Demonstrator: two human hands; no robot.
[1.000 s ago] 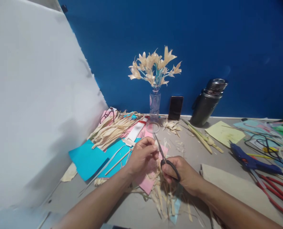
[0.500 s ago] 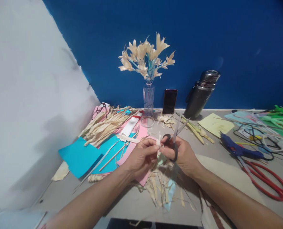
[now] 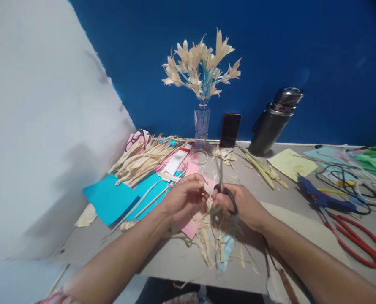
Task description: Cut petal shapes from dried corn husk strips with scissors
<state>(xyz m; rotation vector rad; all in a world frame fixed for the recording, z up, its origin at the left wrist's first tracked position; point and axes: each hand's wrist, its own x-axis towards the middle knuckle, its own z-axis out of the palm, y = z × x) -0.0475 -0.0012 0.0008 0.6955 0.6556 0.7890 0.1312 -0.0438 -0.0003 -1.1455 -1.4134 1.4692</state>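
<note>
My left hand (image 3: 185,196) is closed in a pinch on a small pale strip of dried husk (image 3: 208,188), whose white end shows past the fingertips. Black-handled scissors (image 3: 220,172) are in my right hand (image 3: 243,206), its fingers curled through and around the loops. The blades point upward, nearly together, just right of the strip. Both hands are close to each other above the table, and the right fingertips are near the strip's lower end. Whether they touch it I cannot tell. Thin husk scraps (image 3: 211,245) lie underneath.
Husk flowers (image 3: 203,63) stand in a clear bottle (image 3: 202,126) at the back, near a phone (image 3: 230,131) and a leaning flask (image 3: 275,122). Dried husks (image 3: 146,158) and blue paper (image 3: 110,198) lie left; a glue gun (image 3: 324,196) and red-handled scissors (image 3: 359,240) lie right.
The scissor blades have come closer together and swung more upright. My hands have drawn slightly apart, with the strip now tilted at the left fingertips. The camera view has shifted a little.
</note>
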